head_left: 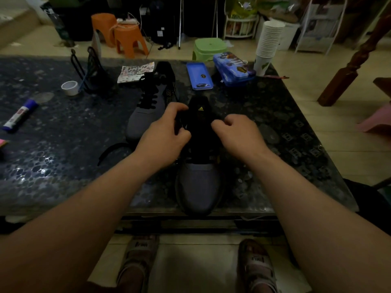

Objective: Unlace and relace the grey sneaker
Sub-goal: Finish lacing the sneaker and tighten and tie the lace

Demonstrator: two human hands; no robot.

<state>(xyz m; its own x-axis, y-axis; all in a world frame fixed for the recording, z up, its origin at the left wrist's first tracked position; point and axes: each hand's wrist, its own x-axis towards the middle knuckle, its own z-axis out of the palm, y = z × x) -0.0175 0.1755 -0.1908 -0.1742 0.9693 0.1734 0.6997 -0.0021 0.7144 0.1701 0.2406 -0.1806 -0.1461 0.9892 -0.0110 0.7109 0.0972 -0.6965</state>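
The grey sneaker (198,187) is lying right under the fingers, its toe pointing back toward the person and reaching the near edge of the surface (63,144). The left hand (167,132) is curling its fingers around a dark strand of the black lace (182,126) beside the tongue (200,111), pinching it. The right hand (234,132) is clenching its fingers over the opposite eyelet row, but I cannot tell whether any lace is between them, since it is all black on black there. Just beyond the left fingers a second sneaker (152,102) is sitting laced.

To my eye the dimness is the main risk: an eyelet could be skipped or the lace twisted unnoticed. A hard tug toward the person could also be dragging the shoe off that near edge.
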